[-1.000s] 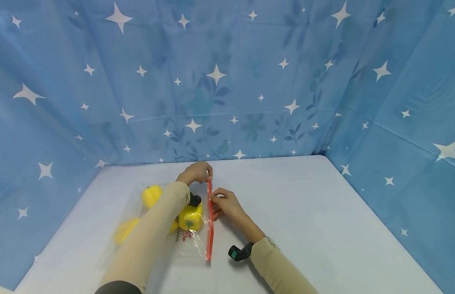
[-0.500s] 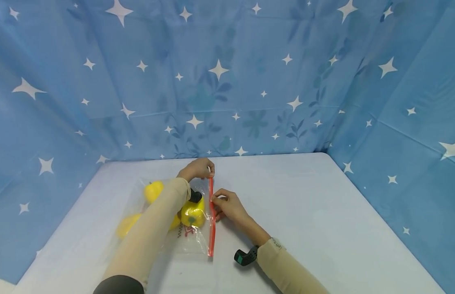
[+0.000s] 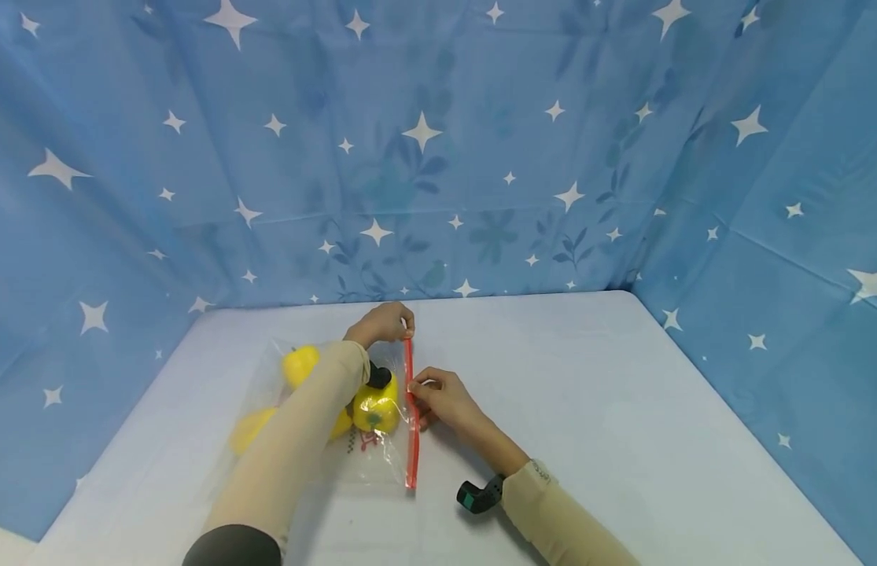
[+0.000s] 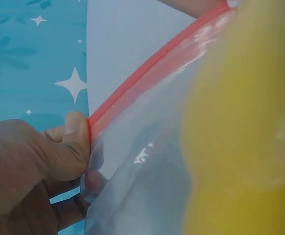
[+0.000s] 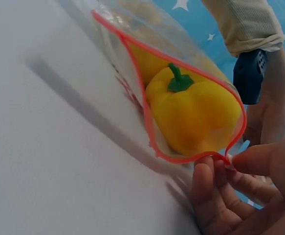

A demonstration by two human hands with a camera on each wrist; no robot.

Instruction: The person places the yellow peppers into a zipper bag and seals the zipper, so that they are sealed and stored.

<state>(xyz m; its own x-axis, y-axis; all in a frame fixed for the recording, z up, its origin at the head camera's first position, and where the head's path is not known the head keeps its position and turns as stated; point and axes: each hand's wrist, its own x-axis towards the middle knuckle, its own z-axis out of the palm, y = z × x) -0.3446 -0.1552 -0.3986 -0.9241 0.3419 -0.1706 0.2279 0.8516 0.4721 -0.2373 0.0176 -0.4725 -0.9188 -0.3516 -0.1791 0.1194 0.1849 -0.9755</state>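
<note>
A clear zip bag (image 3: 374, 472) with a red zip strip (image 3: 414, 464) along its right side lies left of centre. Inside are several yellow bell peppers (image 3: 376, 413), partly hidden by the left sleeve. My left hand (image 3: 383, 322) pinches the far end of the strip; in the left wrist view its thumb (image 4: 74, 142) lies against that corner. Partway along the strip, my right hand (image 3: 444, 397) pinches it between thumb and fingers. Seen from the right wrist, the bag's mouth gapes between red edges, showing a yellow bell pepper (image 5: 196, 112) with a green stem.
The white table (image 3: 587, 409) reaches back to a blue curtain (image 3: 438, 157) with white stars. More yellow peppers (image 3: 250, 428) bulge in the bag's left part. A black device (image 3: 479, 497) sits on the right wrist, another (image 3: 378, 376) on the left.
The bag and both hands sit slightly further right and higher in the head view, which has itself shifted a little. Both hands keep their pinch on the red strip.
</note>
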